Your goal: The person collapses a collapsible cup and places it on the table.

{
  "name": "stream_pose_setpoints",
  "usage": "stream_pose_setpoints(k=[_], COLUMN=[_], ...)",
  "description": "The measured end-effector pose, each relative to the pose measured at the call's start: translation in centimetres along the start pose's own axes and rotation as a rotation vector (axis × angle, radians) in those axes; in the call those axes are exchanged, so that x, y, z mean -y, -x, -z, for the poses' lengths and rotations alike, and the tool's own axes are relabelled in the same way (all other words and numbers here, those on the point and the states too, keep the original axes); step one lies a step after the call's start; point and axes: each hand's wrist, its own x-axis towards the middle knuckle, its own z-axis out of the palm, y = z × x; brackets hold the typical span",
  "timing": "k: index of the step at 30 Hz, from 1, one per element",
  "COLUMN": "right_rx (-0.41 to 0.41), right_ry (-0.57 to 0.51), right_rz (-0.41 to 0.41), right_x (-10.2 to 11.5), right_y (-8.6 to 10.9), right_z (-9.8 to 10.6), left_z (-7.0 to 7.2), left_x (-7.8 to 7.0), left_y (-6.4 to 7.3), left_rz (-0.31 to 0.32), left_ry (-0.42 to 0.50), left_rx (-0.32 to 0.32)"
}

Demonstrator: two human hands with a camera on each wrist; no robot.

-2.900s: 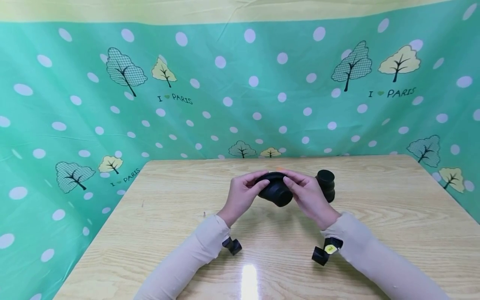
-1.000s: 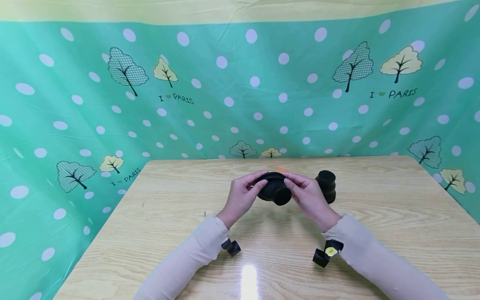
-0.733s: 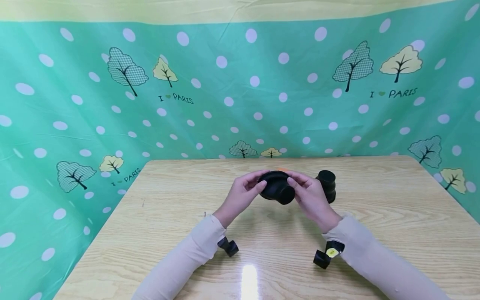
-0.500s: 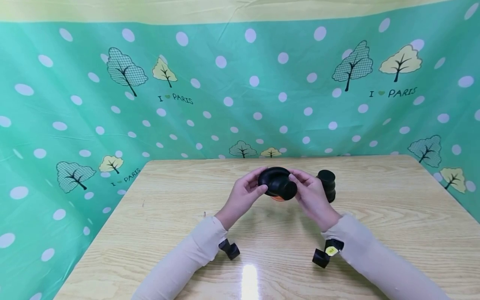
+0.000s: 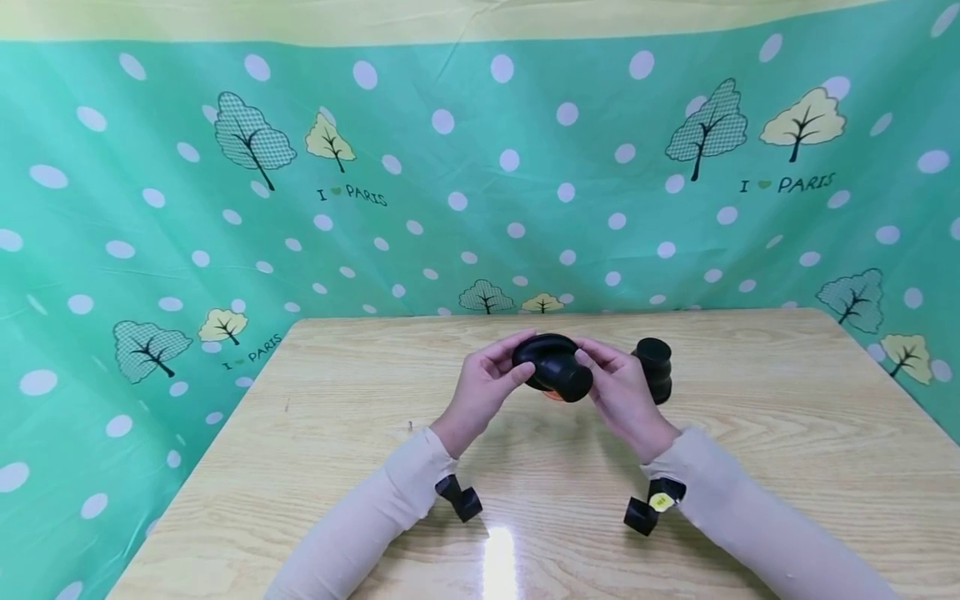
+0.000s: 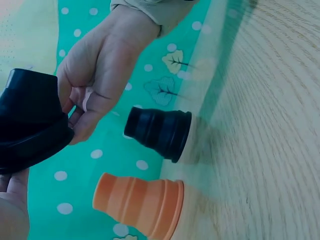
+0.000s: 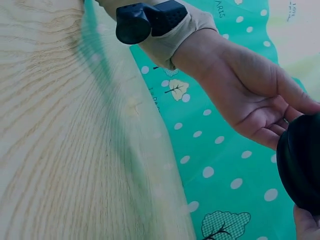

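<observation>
Both hands hold a black collapsible cup [image 5: 558, 371] above the table, its narrow end facing me and down to the right. My left hand [image 5: 483, 390] pinches the wide rim from the left, thumb in front. On the other side my right hand [image 5: 624, 404] grips the rim, fingers mostly behind it. The cup looks partly folded, its narrow part skewed over the rim in the left wrist view. Behind it stands an orange stepped cup [image 6: 140, 202], mostly hidden in the head view. A second black stepped cup [image 6: 160, 132] stands extended, narrow end up, beyond my right hand.
A light wood-grain table [image 5: 337, 467] spreads below the hands. A green dotted cloth [image 5: 420, 167] with tree prints hangs behind it and at the sides. Small black wrist cameras [image 5: 641, 515] hang under both sleeves.
The held cup has tilted and its narrow part has shifted to the right, showing more of the rim at the left. Some orange cup now shows beneath it. The standing black cup stays put.
</observation>
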Motion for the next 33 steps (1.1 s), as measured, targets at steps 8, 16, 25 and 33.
stream_pose_setpoints(k=[8, 16, 25, 33], right_rx=[0.022, 0.037, 0.145, 0.246], right_ry=[0.013, 0.286, 0.496, 0.455], right_rz=[0.031, 0.115, 0.096, -0.022], right_x=[-0.2, 0.1, 0.1, -0.3], right_y=[0.1, 0.0, -0.1, -0.2], right_z=[0.0, 0.7, 1.0, 1.4], left_z=[-0.1, 0.6, 0.7, 1.0], left_x=[0.3, 0.5, 0.4, 0.4], left_y=[-0.3, -0.3, -0.4, -0.4], left_rz=[0.009, 0.079, 0.146, 0.182], left_ry=[-0.057, -0.091, -0.276, -0.162], left_rx=[-0.055, -0.002, 0.147, 0.079])
